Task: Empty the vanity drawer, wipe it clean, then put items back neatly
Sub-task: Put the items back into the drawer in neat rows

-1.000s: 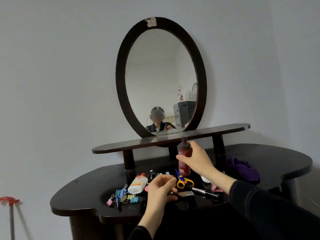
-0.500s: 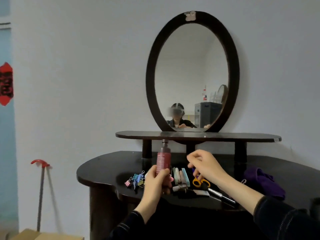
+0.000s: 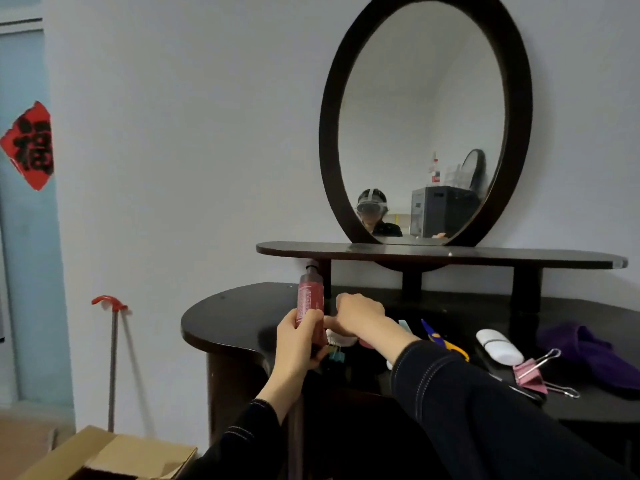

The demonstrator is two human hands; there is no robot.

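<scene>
Above table [image 3: 235, 317], left end: left grip [image 3: 300, 341] wraps red bottle [image 3: 310, 297] upright, likely for standing it down; right grip [image 3: 360, 315] curled over small items, hold unclear.

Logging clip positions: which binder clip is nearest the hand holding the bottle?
The small teal binder clip, right beside the left hand gripping the dark red bottle; the large pink binder clip lies far to the right.

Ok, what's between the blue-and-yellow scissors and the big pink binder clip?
A white rounded oblong container lies there on the dark tabletop, between the blue-and-yellow scissors and the pink metal binder clip, in the head view.
</scene>
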